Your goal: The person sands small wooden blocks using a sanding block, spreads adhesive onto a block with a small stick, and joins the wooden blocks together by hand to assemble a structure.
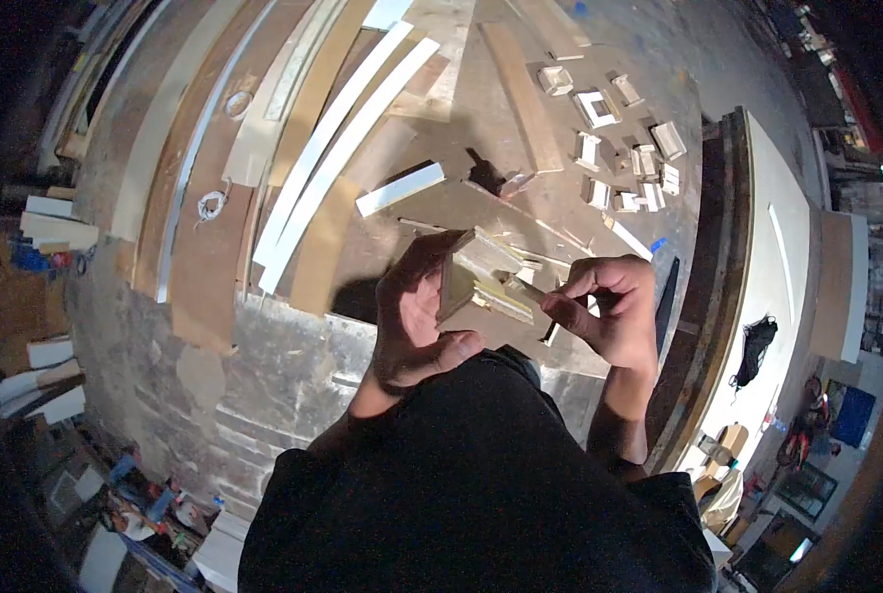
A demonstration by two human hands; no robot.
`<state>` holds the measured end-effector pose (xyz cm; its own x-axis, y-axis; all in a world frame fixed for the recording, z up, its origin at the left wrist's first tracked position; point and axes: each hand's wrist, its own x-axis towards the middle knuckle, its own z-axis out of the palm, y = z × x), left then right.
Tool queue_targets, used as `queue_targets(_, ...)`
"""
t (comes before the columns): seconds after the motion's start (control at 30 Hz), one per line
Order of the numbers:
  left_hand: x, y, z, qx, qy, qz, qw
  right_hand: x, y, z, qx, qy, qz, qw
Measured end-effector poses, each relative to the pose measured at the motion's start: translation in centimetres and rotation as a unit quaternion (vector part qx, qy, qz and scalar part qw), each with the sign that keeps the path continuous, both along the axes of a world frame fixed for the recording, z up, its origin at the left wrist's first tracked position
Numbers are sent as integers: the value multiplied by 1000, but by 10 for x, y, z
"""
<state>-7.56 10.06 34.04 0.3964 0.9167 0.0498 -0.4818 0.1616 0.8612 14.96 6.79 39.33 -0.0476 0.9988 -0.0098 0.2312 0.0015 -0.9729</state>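
Observation:
In the head view my left hand (417,311) is wrapped round the left side of a small wooden piece (486,277), held tilted above the work surface, with the thumb near its lower edge. The piece has raised, pale edges, and a yellowish strip runs along its lower side. At its right end the thumb and forefinger of my right hand (604,306) pinch a thin wooden strip (528,291). A short dark object shows just below those fingertips; what it is I cannot tell. Behind the piece, a white-faced block (400,189) lies on the surface.
Several small wooden assemblies (597,110) lie at the upper right. Long white strips (347,148) and brown boards (199,217) stretch across the left. A blue item (659,244) lies right of my right hand. Farther right, a black tangled item (755,351) rests on a pale panel (772,267).

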Motion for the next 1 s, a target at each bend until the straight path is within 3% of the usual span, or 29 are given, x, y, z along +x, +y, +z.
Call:
queue_targets(0.1,7,-2,-4,-74,-45,-35,996,-3,-5,7,42,-7,-18,999)
queue_targets(0.23,22,-3,4,-36,-40,-55,997,-8,-4,33,-37,-123,-41,991)
queue_targets(0.37,30,-6,7,-10,-1,-50,999,9,-21,26,-62,-94,-67,991)
queue_targets(0.5,38,-11,14,-41,5,-85,995,18,-27,27,-13,-19,-77,997)
queue_targets(0.57,45,-13,13,88,29,-64,994,20,-27,28,-69,-54,-71,994)
queue_targets(0.77,56,-23,2,164,83,-71,980,44,-46,11,-84,15,-60,995)
queue_targets(0.9,74,-39,1,183,32,-58,981,57,-59,7,-17,49,-62,997)
queue_targets(0.93,80,-43,1,206,18,-52,977,58,-63,11,-106,35,-88,990)
queue_targets(1.0,90,-52,0,210,2,-48,976,60,-72,5,-100,35,-116,988)
